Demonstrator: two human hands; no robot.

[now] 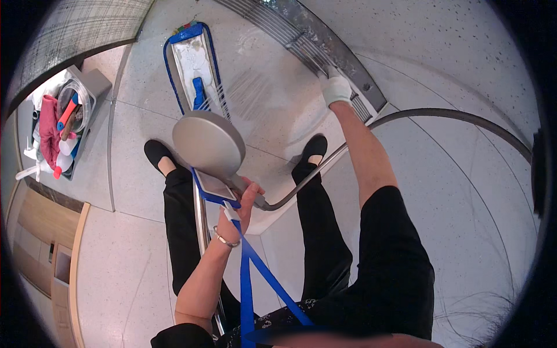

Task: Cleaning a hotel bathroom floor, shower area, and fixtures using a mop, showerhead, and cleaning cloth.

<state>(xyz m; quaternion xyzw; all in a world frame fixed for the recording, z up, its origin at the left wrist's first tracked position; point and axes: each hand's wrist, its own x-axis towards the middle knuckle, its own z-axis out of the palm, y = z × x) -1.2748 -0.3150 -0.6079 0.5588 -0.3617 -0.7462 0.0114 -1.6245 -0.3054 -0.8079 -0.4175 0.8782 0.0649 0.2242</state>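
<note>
My left hand [243, 204] grips the handle of a round silver shower head [209, 141]. Thin jets of water spray from it onto the wet tiled floor [270, 113]. A white glove covers my right hand [336, 88], which reaches down to the slatted metal drain grate [278, 32] by the wall. Its fingertips touch the slats, partly hidden, so whether they grasp anything is unclear. Ahead of my feet lies a flat mop head [191, 58] with a white, soiled plate and blue edging. A metal pole [201, 217] runs beside my left leg, partly behind my forearm.
A grey shower hose [435, 113] arcs from the shower head to the right. At left, a grey caddy [98, 82] holds bottles, a red cloth [50, 126] and brushes. A badge [215, 185] hangs on a blue lanyard [246, 278]. Wooden cabinetry [48, 222] stands lower left.
</note>
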